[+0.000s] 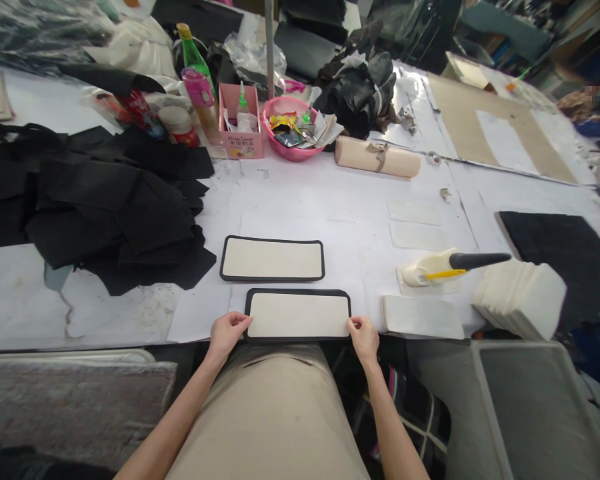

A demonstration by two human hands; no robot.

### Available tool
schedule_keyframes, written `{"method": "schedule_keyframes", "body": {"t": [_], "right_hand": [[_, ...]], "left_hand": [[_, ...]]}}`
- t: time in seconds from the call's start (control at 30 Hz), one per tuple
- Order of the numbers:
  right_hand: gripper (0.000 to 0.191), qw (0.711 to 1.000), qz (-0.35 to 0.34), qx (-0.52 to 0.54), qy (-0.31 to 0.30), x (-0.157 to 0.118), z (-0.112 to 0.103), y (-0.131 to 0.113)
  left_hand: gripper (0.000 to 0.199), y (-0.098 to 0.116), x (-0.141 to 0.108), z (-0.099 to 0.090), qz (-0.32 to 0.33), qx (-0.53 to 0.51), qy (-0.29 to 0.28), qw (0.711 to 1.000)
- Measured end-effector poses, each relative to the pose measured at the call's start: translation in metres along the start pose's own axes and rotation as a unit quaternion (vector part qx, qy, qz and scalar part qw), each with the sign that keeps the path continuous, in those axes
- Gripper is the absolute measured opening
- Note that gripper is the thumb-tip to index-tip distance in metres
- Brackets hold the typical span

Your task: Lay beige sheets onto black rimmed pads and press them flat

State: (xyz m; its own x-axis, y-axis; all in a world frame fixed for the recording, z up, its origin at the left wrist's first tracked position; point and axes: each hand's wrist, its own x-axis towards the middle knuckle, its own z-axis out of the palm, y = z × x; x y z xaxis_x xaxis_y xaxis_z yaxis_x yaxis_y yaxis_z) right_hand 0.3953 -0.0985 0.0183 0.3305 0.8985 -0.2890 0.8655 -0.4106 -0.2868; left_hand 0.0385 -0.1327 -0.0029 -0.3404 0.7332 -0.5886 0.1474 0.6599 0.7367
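- Nearest the camera is the person's beige garment [275,413], its front close against the counter [320,197].
- Just beyond it, at the counter's near edge, lies the near panel [300,315], a cream rectangle with a black border and rounded corners.
- It looks thin and probably light; the cream middle seems stiff like board, while the black margin may bend more easily. The matte surface should not be slippery, though careless pressure could crease an edge.
- The short ends look the best place to hold: the left hand [230,331] pinches the left end and the right hand [364,339] the right, fingers drawn together at the rim.
- Just behind lies the far panel [273,259], similarly bordered, flat and likely to handle alike.
- To the right are a low stack of pale pieces [423,317] and a white container [416,274] with a yellow-handled tool [445,274] across it.
- Left, black pieces [110,207] lie heaped, seemingly limper.
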Motion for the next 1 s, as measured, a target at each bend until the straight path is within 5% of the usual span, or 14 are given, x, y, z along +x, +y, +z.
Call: {"method": "schedule_keyframes", "body": {"t": [1.0], "right_hand": [[0.022,0.998,0.042,0.016,-0.035,0.0101,0.0039,0.0023]], "left_hand": [[0.033,0.0069,0.0033,0.0009,-0.045,-0.035,-0.019,0.998]]}}
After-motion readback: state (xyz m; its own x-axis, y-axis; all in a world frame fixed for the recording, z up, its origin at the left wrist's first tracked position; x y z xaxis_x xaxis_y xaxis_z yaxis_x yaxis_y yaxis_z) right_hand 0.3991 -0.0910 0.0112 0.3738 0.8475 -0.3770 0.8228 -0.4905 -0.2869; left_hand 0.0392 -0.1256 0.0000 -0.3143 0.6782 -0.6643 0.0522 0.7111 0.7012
